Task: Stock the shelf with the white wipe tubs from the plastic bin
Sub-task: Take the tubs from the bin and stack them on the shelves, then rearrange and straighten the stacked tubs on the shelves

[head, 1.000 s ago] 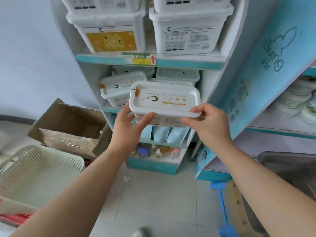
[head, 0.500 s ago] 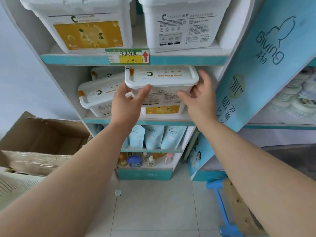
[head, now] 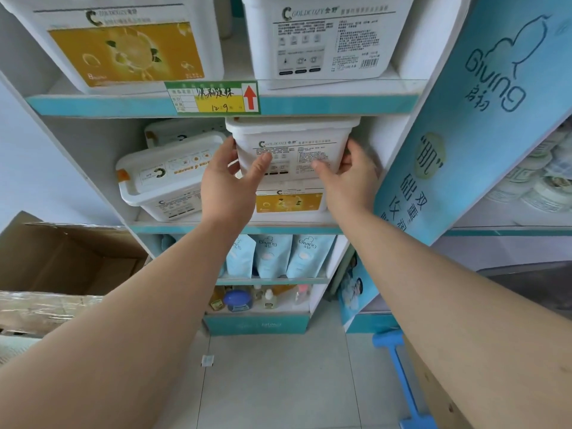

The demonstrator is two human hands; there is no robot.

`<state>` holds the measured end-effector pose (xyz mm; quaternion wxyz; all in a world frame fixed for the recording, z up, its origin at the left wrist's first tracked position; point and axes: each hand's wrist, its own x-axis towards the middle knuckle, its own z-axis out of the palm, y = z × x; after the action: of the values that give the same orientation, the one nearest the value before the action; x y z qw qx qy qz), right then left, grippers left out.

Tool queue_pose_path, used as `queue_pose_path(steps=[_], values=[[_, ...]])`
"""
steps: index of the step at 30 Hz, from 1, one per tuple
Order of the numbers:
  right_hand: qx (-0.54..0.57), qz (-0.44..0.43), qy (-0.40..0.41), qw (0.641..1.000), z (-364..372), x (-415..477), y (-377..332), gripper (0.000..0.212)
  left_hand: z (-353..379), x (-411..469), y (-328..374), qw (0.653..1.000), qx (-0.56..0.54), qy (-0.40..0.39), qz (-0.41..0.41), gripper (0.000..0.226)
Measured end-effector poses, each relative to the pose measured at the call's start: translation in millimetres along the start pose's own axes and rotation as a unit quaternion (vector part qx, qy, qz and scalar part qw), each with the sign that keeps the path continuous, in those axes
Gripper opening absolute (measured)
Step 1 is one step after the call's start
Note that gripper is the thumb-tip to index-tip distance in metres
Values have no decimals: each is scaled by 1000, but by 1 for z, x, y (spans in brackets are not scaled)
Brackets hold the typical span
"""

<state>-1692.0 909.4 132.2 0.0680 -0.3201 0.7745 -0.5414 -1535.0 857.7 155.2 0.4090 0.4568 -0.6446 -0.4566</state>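
A white wipe tub [head: 294, 140] with printed text on its front sits on top of another tub with a yellow label [head: 289, 202], on the middle shelf [head: 173, 228]. My left hand [head: 229, 184] grips its left side, thumb across the front. On the other side my right hand [head: 346, 178] grips it the same way. The tub's lid is just under the shelf above [head: 334, 104]. Left of it a tilted tub [head: 164, 178] rests on the same shelf, with one more tub [head: 182, 131] behind. The plastic bin is out of view.
Two large white tubs [head: 130, 41] stand on the upper shelf. Blue pouches [head: 272, 255] and small bottles [head: 238, 300] fill the lower shelves. An open cardboard box [head: 55, 267] stands at the left. A blue panel [head: 483, 113] leans at the right, a blue stool [head: 399, 366] below it.
Both hands lifted the tub up and pushed it into the middle shelf on top of the yellow-labelled tub. The camera moved closer, and the bin left the view.
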Motion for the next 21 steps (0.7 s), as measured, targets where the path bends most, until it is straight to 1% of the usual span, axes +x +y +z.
queue_pose_path(steps=[2, 4, 7, 9, 11, 13, 17, 21], values=[[-19, -12, 1, 1000, 1, -2, 0, 69, 0, 0, -1, 1000, 21, 3, 8, 61], [-28, -25, 0, 999, 0, -3, -1, 67, 0, -2, 0, 999, 41, 5, 10, 66], [-48, -44, -17, 998, -4, -6, -4, 65, -2, -8, 7, 998, 56, 0, 5, 63], [-70, -47, -55, 995, -12, -14, -9, 61, -6, -15, 13, 996, 85, -11, 6, 60], [-89, -55, -96, 990, -25, -26, -16, 55, -13, -26, 18, 990, 139, -27, 1, 60], [-118, -72, -143, 980, -46, -40, -31, 55, -22, -39, 27, 980, 196, -38, -2, 60], [-161, -179, -215, 947, -93, -60, -74, 44, -43, -69, 69, 958, 283, -33, 30, 51], [-206, -274, -240, 908, -137, -55, -140, 40, -70, -95, 135, 921, 378, 14, 94, 45]])
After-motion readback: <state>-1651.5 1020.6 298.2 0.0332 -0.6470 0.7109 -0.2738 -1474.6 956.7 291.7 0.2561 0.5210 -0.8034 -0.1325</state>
